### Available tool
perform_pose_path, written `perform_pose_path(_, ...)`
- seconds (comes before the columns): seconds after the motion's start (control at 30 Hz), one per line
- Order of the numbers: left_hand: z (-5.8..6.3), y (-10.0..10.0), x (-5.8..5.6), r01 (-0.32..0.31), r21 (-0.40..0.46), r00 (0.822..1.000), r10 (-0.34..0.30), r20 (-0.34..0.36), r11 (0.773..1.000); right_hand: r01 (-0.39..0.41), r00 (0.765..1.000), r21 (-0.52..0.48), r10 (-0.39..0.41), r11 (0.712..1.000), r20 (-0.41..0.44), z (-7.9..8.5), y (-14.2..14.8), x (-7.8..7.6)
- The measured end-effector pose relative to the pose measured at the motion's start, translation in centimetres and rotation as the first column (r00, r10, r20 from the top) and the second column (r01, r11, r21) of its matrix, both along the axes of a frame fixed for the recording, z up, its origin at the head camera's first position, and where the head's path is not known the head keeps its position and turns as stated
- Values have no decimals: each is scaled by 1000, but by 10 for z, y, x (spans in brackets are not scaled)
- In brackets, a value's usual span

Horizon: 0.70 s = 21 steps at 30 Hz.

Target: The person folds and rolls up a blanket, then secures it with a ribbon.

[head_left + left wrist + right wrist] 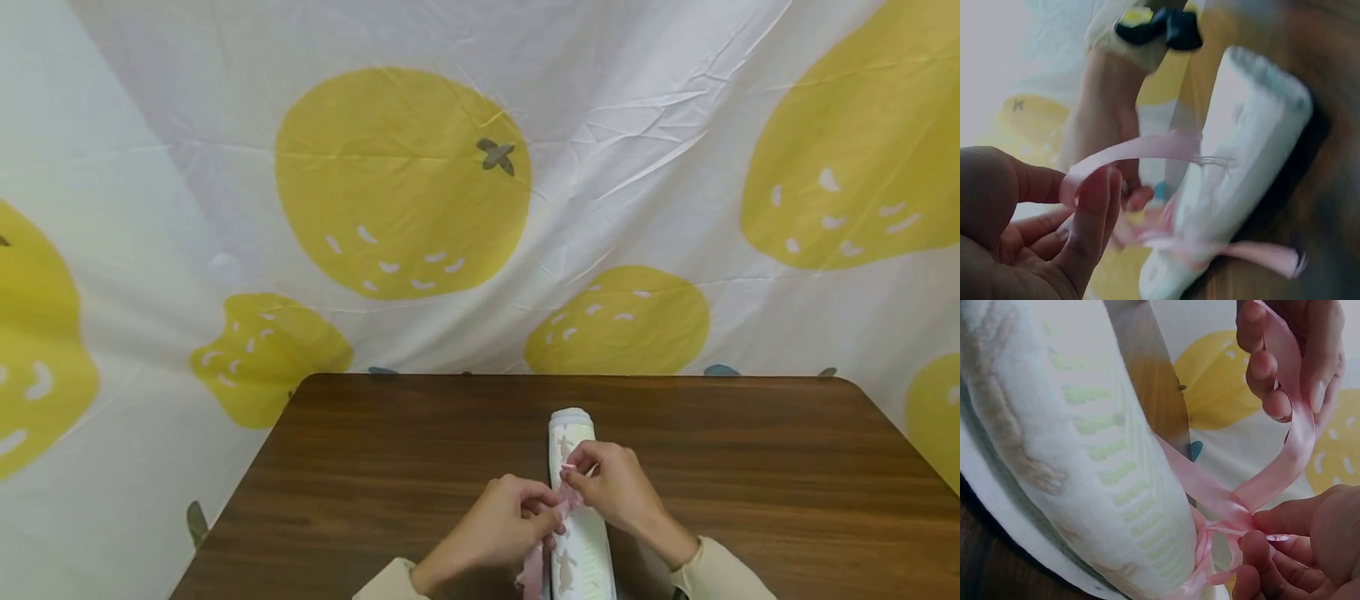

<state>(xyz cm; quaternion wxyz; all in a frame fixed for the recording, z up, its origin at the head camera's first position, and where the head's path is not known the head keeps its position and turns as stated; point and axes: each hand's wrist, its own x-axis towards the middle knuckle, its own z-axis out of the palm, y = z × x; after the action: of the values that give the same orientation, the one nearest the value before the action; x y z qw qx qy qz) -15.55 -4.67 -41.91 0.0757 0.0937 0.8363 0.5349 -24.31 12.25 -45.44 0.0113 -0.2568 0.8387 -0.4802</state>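
A white rolled towel (588, 550) with brown animal shapes and pale green marks lies lengthwise on the table. Pink satin ribbon (1279, 469) passes around it, with loops gathered in a loose tangle at its side. My left hand (513, 521) pinches one length of ribbon between thumb and fingers, just left of the roll. Over the towel, my right hand (618, 487) pinches the ribbon close to the gathered loops, seen in the right wrist view. One frayed ribbon end (1266, 256) hangs free past the roll. Whether a knot is formed is hard to tell.
The dark brown wooden table (360, 467) extends on both sides of the roll. Behind it hangs a white cloth (187, 167) printed with yellow fruit, meeting the table's back edge. A dark band shows at the right cuff (1160, 28).
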Motion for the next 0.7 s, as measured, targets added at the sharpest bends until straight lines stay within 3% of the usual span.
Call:
perform_pose_path(0.23, -10, 27, 9, 25, 47, 1000, -25, 4, 999, -4, 998, 56, 7, 998, -63, 1, 3, -5)
perform_pose_path(0.43, -21, 43, 9, 18, 34, 1000, -18, -7, 999, -31, 998, 66, 34, 997, -45, 3, 6, -7)
perform_pose_path(0.7, -29, 55, 10, 123, 85, 992, -123, -3, 989, -61, 998, 64, 61, 996, -8, 4, 10, -6)
